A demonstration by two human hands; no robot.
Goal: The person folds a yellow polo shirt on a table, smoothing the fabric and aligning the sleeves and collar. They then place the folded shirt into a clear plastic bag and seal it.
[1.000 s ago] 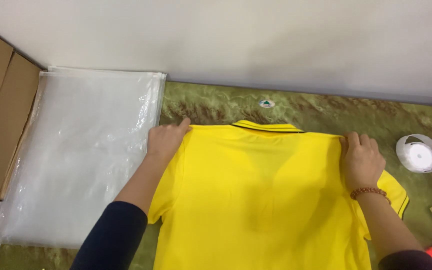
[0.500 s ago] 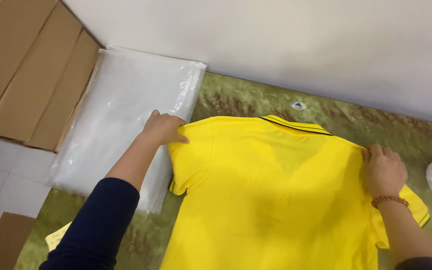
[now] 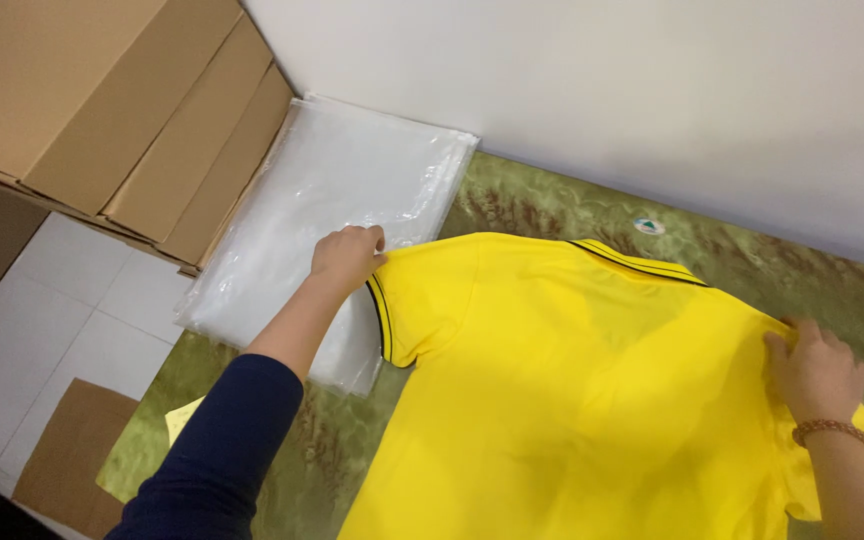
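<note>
Compared with the earlier frame, the view is now swinging left: more of the cardboard boxes (image 3: 102,110) and the white tiled floor (image 3: 72,340) is showing, and the roll of tape seen earlier at the right is now lying outside the frame. The left hand (image 3: 347,258) is now sitting at the sleeve end of the yellow polo shirt (image 3: 572,390) rather than at the shoulder, with its fingers (image 3: 367,240) closing on the sleeve edge, over the stack of clear plastic bags (image 3: 332,200). The right hand (image 3: 817,375) is pressing on the right shoulder, fingers bent onto the fabric; whether they are pinching it cannot be told. The shirt is lying flat, back up, on the green patterned surface (image 3: 572,205), collar toward the far wall. Its lower part is running out of the frame at the near edge.
</note>
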